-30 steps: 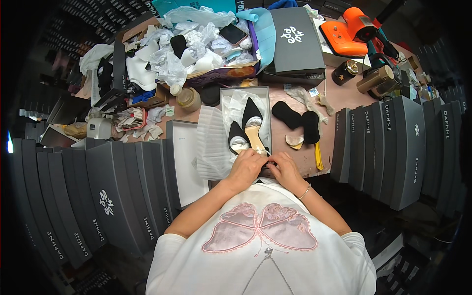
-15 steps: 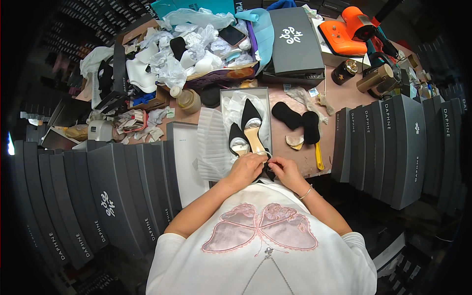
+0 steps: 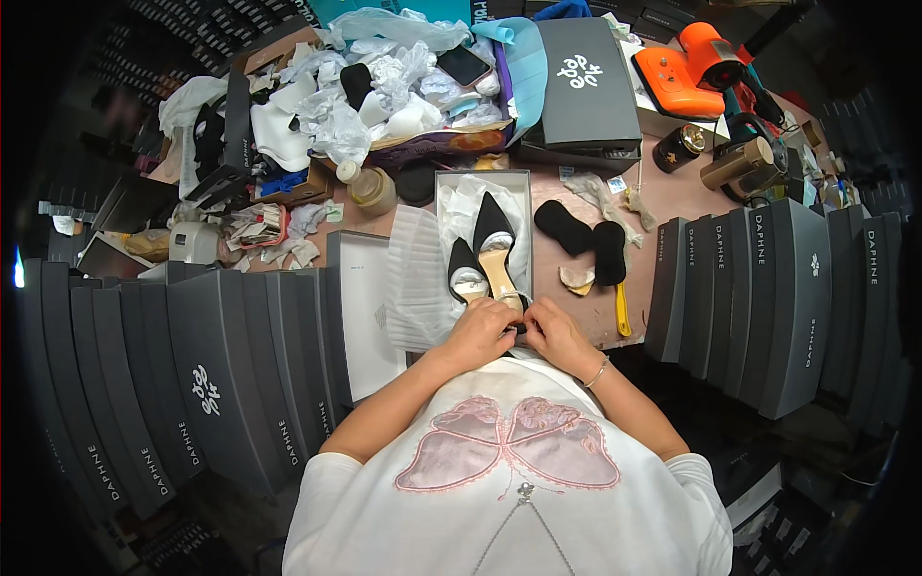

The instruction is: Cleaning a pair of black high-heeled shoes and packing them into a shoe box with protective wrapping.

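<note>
A black pointed slingback shoe (image 3: pixel 493 219) with a tan insole lies toe-away in front of me, partly over an open grey shoe box (image 3: pixel 523 197) lined with white tissue. Its mate (image 3: pixel 462 256) rests beside it on the left. Around the heel end of the longer-showing shoe, my left hand (image 3: pixel 483 331) has its fingers closed. Close by on the right, my right hand (image 3: pixel 559 333) pinches at the dark strap by the heel. My fingers hide most of the strap and the heel.
Black insole-shaped pads (image 3: pixel 608 253) and a yellow-handled tool (image 3: pixel 622 309) lie to the right. Upright grey shoe boxes (image 3: pixel 230 374) line both sides. Behind stand a carton of crumpled tissue (image 3: pixel 394 72), a glue bottle (image 3: pixel 369 187) and an orange machine (image 3: pixel 677 79).
My right hand has shifted slightly, its fingers drawing closer to the heel and to my left hand. The shoes stay in place; the view has tilted a little.
</note>
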Demonstrator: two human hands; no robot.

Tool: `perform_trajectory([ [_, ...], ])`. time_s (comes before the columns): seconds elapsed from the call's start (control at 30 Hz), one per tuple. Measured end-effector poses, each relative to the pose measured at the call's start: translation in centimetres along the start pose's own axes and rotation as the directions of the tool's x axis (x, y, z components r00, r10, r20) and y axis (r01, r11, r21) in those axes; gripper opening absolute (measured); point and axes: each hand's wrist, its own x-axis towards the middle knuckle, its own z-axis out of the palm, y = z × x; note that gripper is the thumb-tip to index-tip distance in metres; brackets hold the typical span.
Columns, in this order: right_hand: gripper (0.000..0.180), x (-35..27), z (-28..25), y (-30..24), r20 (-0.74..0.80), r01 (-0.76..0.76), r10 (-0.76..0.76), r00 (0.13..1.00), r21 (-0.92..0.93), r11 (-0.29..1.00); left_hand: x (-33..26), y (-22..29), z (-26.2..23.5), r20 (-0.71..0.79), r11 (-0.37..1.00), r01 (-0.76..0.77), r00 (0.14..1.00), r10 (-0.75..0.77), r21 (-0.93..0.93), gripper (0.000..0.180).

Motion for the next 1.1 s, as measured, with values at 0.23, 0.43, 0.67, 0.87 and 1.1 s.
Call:
perform_trajectory([
  [0.23,0.013,0.0,-0.2,1.2,0.116,-0.124,0.096,0.989,0.262,0.957,0.5,0.2,0.0,0.017,0.981,0.101,0.995,-0.1,-0.163,0.022],
  [0.43,0.015,-0.4,0.7,1.7,0.1,-0.167,0.143,0.985,0.309,0.936,0.4,0.4,-1.2,0.132,0.951,0.166,0.982,-0.135,-0.262,0.024],
  [0.67,0.014,-0.4,0.5,1.3,0.078,-0.22,0.206,0.975,0.378,0.899,0.7,1.1,-1.4,0.151,0.949,0.214,0.972,-0.182,-0.23,0.031],
  [0.87,0.01,-0.7,0.4,1.0,0.002,-0.162,0.167,0.986,0.246,0.956,0.4,1.2,-0.5,-0.034,0.989,0.016,0.999,-0.022,-0.15,0.038],
  [1.1,0.008,-0.3,-0.2,2.7,0.227,-0.313,0.233,0.946,0.447,0.838,0.8,1.1,-0.5,0.13,0.998,0.019,0.991,-0.012,-0.059,0.025],
])
